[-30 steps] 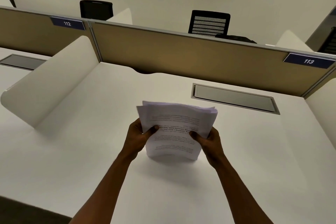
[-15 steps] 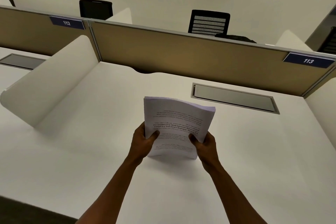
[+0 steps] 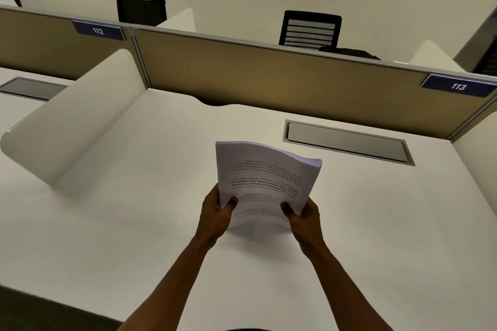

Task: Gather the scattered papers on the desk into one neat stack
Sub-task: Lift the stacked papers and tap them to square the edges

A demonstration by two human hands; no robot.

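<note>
A thick stack of papers (image 3: pixel 265 183), printed and wavy along its top edge, stands upright on the smooth white counter (image 3: pixel 134 223), near the grey cable hatch (image 3: pixel 347 141). A tan partition (image 3: pixel 269 72) backs the counter. The left hand (image 3: pixel 216 213) and right hand (image 3: pixel 305 216) clasp the stack's lower sides, thumbs in front.

The stack of papers (image 3: pixel 265 183) between my left hand (image 3: pixel 216 213) and right hand (image 3: pixel 305 216) is thin, matt white paper with printed text. Under my hands the desk (image 3: pixel 134 223) is smooth, matt white. Beyond them, the hatch (image 3: pixel 347 141) looks like brushed grey metal and the partition (image 3: pixel 269 75) like tan cloth.
</note>
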